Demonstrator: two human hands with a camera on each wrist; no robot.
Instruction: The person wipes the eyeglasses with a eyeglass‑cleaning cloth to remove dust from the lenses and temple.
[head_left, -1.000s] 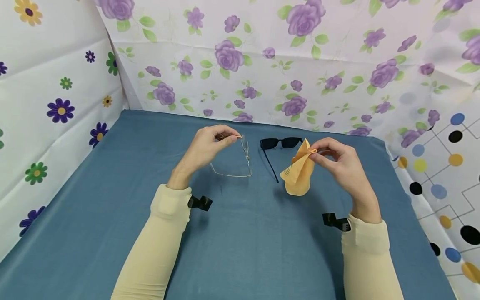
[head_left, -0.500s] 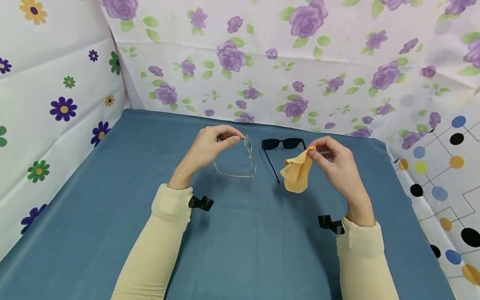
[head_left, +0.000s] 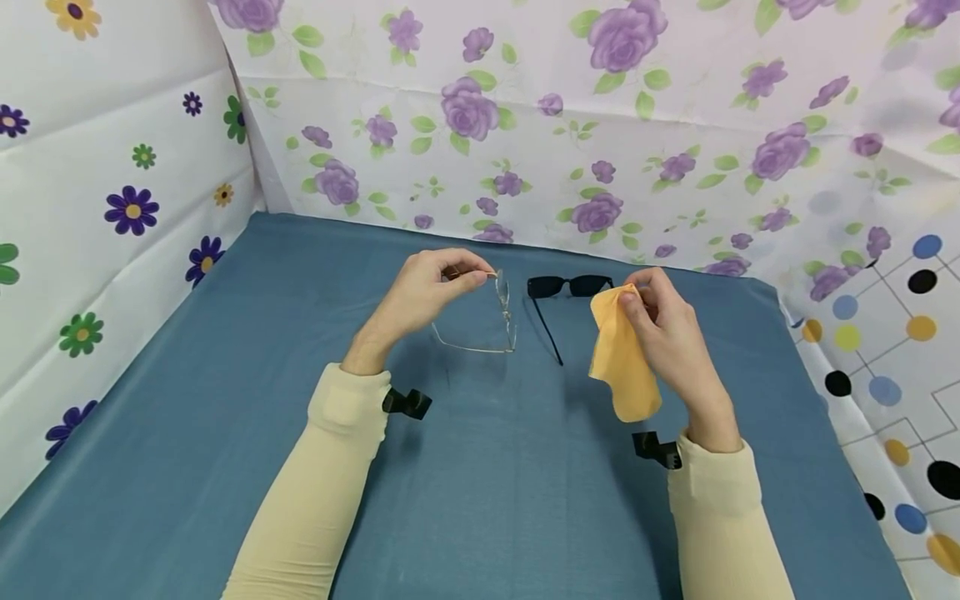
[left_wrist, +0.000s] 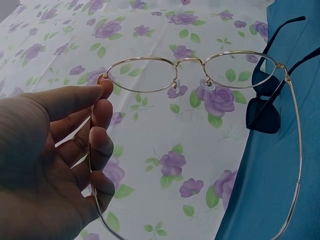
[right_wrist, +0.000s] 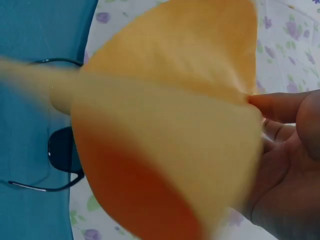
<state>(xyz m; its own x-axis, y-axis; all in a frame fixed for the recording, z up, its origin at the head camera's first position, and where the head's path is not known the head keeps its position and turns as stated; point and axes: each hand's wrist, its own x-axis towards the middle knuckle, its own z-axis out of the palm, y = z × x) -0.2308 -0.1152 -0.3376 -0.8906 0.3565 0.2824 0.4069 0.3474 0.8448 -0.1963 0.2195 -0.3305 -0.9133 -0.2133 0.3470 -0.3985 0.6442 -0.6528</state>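
My left hand [head_left: 426,290] pinches a pair of thin gold-framed eyeglasses [left_wrist: 189,60] near one hinge, and that temple runs along the curled fingers in the left wrist view. The glasses are unfolded and held above the table, clear lenses facing the right. My right hand [head_left: 670,327] pinches an orange cleaning cloth [head_left: 621,358] by its upper edge, so it hangs loose. The cloth is blurred in the right wrist view and fills much of it. Black sunglasses [head_left: 548,287] lie on the table between and behind the hands, one temple hidden behind the cloth.
A blue cloth [head_left: 480,483] covers the table. White floral sheeting [head_left: 420,108] stands along the back, with a flowered sheet [head_left: 90,275] at the left and a dotted one [head_left: 892,358] at the right. Each sleeve cuff carries a small black camera mount [head_left: 407,404].
The orange cloth has unfolded from a crumpled shape and swung to hang longer below my right hand. That hand has shifted slightly left. The eyeglasses stay in my left hand.
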